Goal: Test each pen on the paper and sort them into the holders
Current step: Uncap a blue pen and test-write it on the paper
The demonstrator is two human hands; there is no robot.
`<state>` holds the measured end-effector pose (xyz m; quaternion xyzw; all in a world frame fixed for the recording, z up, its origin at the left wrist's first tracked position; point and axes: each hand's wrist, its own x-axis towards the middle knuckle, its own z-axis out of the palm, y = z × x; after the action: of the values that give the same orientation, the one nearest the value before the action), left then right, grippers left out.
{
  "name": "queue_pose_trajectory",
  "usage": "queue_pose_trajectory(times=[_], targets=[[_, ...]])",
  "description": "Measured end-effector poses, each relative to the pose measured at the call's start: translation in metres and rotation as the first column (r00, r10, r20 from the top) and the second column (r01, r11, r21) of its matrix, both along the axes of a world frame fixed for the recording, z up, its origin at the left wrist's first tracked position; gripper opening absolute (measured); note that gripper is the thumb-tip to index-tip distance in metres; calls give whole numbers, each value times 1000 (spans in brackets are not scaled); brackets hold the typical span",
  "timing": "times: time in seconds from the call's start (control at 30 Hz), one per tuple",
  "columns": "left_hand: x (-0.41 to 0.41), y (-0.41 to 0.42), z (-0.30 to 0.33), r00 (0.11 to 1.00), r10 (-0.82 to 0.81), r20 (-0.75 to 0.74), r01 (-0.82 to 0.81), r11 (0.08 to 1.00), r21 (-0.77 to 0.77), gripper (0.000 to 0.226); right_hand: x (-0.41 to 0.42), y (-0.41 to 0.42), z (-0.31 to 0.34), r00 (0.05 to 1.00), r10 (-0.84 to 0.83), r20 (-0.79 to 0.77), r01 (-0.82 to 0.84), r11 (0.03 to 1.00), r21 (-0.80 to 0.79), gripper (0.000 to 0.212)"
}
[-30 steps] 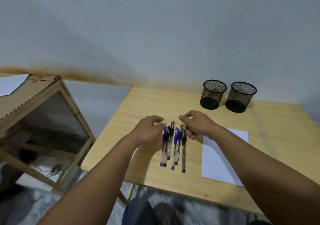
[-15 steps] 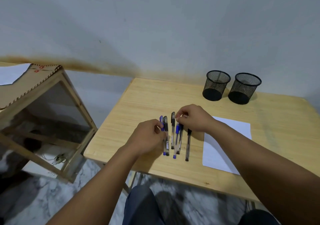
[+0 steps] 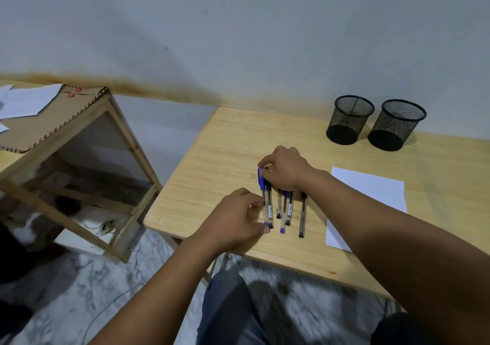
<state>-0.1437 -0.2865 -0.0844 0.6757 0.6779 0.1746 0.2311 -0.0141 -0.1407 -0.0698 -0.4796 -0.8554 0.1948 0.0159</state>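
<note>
Head view, left to right: left hand [image 3: 233, 222] curled against the leftmost of the pens [image 3: 267, 206], fingertips touching the barrel, firm grasp or not cannot be told. Right hand [image 3: 285, 169] over the pens' far ends, pinching a blue cap. Pens in a loose row on the table [image 3: 212, 159]. Paper [image 3: 371, 193] just beside, unmarked. Both holders [image 3: 350, 120] at the far edge, seemingly empty. Testing and sorting all left to do.
</note>
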Motion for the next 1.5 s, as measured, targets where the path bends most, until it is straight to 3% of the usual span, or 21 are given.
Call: queue_pose_trajectory(times=[0.1,0.23,0.43,0.57,0.67,0.77,0.87,1.17,1.3,1.43,1.5], targets=[[-1,-2,-2,999,2,32,-3,1000,21,57,2,-2,4,999,-10,-49,10,1000,-16,32],[0,-3,-1,996,41,79,-50,993,108,55,8,-3,22,935,-94,-343,50,989,-136,26],[19,3,9,952,55,300,-125,968,218,49,31,-9,44,645,-374,-667,55,892,-448,30],[43,12,13,910,-4,415,-116,958,263,51,59,-21,50,410,-549,-728,6,800,-600,30],[62,23,12,893,-94,440,-32,962,271,53,87,-24,49,349,-577,-739,49,798,-600,23],[79,39,13,882,-177,437,60,961,269,49,115,-25,44,311,-611,-728,113,784,-610,18],[93,60,18,863,-151,481,28,967,253,41,142,-28,36,306,-640,-704,203,767,-609,16],[136,107,32,825,-85,558,-3,988,154,32,190,-50,19,482,-563,-671,394,824,-407,14],[145,110,32,776,-54,628,2,996,84,13,193,-55,21,494,-542,-680,376,838,-396,14],[148,106,36,664,-17,747,46,999,-18,10,195,-56,21,444,-542,-713,333,839,-430,13],[147,106,36,649,-4,761,26,1000,-17,12,193,-56,19,431,-536,-726,297,844,-446,13]])
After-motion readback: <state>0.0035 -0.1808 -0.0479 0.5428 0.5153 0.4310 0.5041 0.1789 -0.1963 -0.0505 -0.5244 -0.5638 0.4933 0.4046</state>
